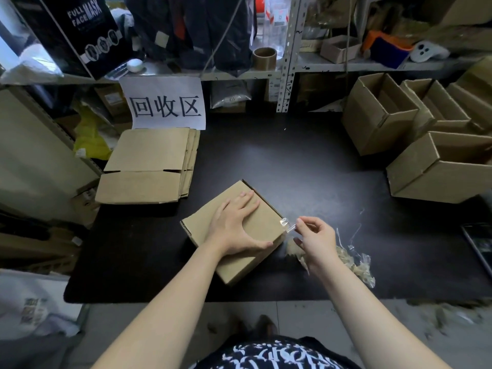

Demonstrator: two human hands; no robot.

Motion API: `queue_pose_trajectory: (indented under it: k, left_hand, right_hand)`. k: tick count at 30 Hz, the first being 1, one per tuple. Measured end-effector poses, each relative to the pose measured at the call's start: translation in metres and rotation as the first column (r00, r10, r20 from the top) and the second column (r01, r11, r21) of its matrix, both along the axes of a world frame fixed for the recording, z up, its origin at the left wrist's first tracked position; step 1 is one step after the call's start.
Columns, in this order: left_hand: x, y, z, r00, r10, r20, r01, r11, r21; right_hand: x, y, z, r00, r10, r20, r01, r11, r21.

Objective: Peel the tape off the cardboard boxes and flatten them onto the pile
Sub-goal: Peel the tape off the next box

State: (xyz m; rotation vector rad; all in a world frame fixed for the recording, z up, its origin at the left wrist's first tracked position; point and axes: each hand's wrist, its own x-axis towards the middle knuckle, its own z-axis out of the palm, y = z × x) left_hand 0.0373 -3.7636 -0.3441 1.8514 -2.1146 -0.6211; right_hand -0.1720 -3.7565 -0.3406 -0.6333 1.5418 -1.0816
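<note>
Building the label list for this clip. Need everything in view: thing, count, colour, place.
mat: 1, black, work surface
sign: 1, white, hanging from shelf edge
cardboard box: 1, brown, centre of mat
tape strip: 1, clear, lifting off box's right corner
flattened pile: 1 stack, brown, rear left, below sign
open boxes: at least 4, brown, mat's right side
peeled tape heap: 1, clear, crumpled, front right
tape roll: 1, brown, on shelf
left hand: flat on box top
right hand: pinching tape strip
</note>
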Motion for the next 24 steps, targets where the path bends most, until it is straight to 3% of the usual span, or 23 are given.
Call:
queue_pose_trajectory:
  k: [3, 7, 11, 17, 20, 24]
  left_hand:
    - [0.000, 0.000, -0.001, 1.000, 0.017, -0.015, -0.018, 0.999, -0.030]
    - [-0.001, 0.001, -0.001, 0.999, 0.021, -0.028, -0.022, 0.997, -0.071]
    - [-0.002, 0.002, 0.001, 0.998, 0.033, -0.044, -0.037, 0.996, -0.087]
    - [-0.001, 0.003, 0.000, 0.998, 0.034, -0.056, -0.039, 0.995, -0.091]
    - [0.000, 0.002, -0.001, 0.998, 0.038, -0.058, -0.043, 0.995, -0.091]
    - [0.000, 0.002, -0.002, 0.997, 0.035, -0.061, -0.040, 0.995, -0.089]
  right_hand:
    - [-0.003, 0.000, 0.000, 0.998, 0.025, -0.059, -0.025, 1.000, 0.005]
    - [0.001, 0.007, 0.003, 0.997, 0.078, -0.025, -0.078, 0.997, 0.008]
    - [0.003, 0.010, 0.009, 0.985, 0.118, -0.126, -0.121, 0.992, -0.017]
    - [0.002, 0.015, 0.012, 0.969, 0.122, -0.213, -0.166, 0.965, -0.204]
    - [-0.003, 0.017, 0.010, 0.899, 0.205, -0.388, -0.309, 0.923, -0.230]
    - [-0.014, 0.016, 0.003, 0.655, 0.220, -0.723, -0.549, 0.796, -0.256]
